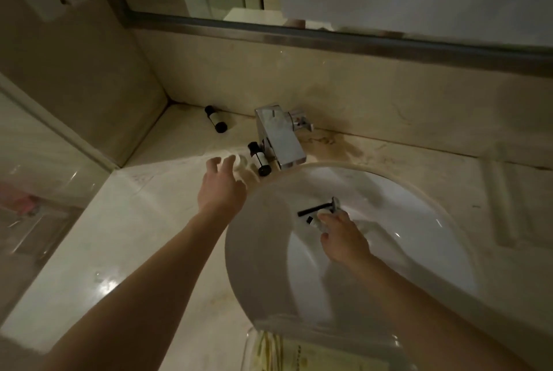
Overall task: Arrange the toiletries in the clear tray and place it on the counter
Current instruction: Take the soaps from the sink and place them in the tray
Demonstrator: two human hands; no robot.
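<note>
The person is at the gathering stage: things are scattered around the tap point(279, 136) and none is yet going into the clear tray point(329, 349), which sits at the near edge of the counter point(125, 236), in front of the basin point(434, 251) and well apart from the tap. It seems to hold some yellowish packets already, though only its top edge shows.

The left hand point(223, 182) reaches out over the counter to the left of the tap, fingers spread and empty, just short of a small white round thing point(241, 161) that I can't identify for certain. The right hand point(341, 239) is down in the basin below the tap, fingers closed around a small white tube point(314, 222); a black-handled razor point(318, 207) lies just beyond it, touching or nearly so.

By my count: two small bottles with black ends, one point(259, 158) lying against the left side of the tap, the other point(215, 118) further back-left near the wall corner; one razor; one tube; one white round thing; one tray.

Next, I'd judge, the left hand must close on the round thing, the right must lift the tube clear, and both must carry back to the tray.
</note>
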